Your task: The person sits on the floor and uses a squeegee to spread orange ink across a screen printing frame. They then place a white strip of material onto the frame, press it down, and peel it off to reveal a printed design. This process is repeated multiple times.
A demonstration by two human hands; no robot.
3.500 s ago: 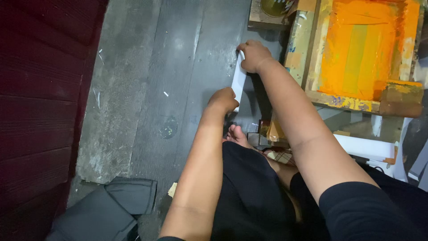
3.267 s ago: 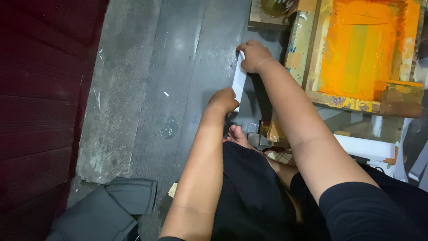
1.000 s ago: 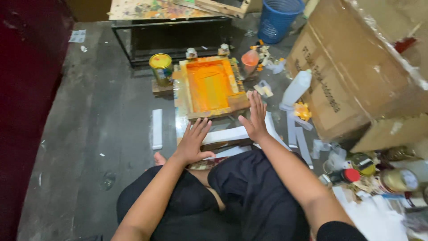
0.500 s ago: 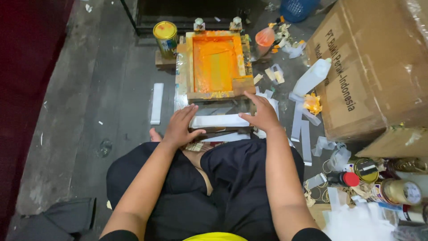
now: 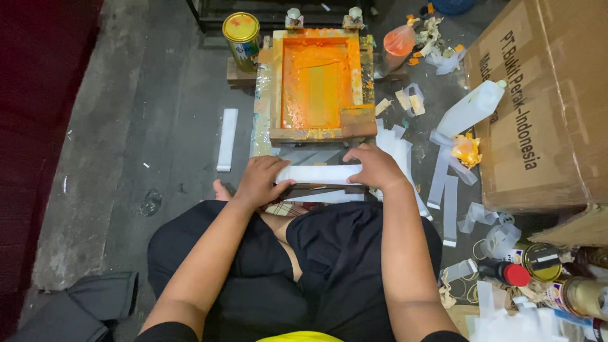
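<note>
A long white strip [image 5: 320, 174] was held flat at both ends, just in front of the wooden printing frame [image 5: 316, 85], whose inside was coated with orange ink. The step in hand was judged to be the seating of the strip on the dark base below the frame's near edge; the next move was judged to call for careful squaring of the strip with that edge and a steady press, so that it would not slip or skew. The left hand [image 5: 261, 182] was laid palm down on the strip's left end, fingers curled over it and thumb along its near edge: a pressing grip, not clenched. The right hand [image 5: 375, 166] was cupped over the right end, knuckles raised, fingertips bearing down. Both forearms were stretched forward from crossed legs, converging toward the frame. A spare white strip [image 5: 227, 139] lay on the floor left of the frame; a yellow-lidded tin [image 5: 241, 33] stood at the frame's far left corner.
</note>
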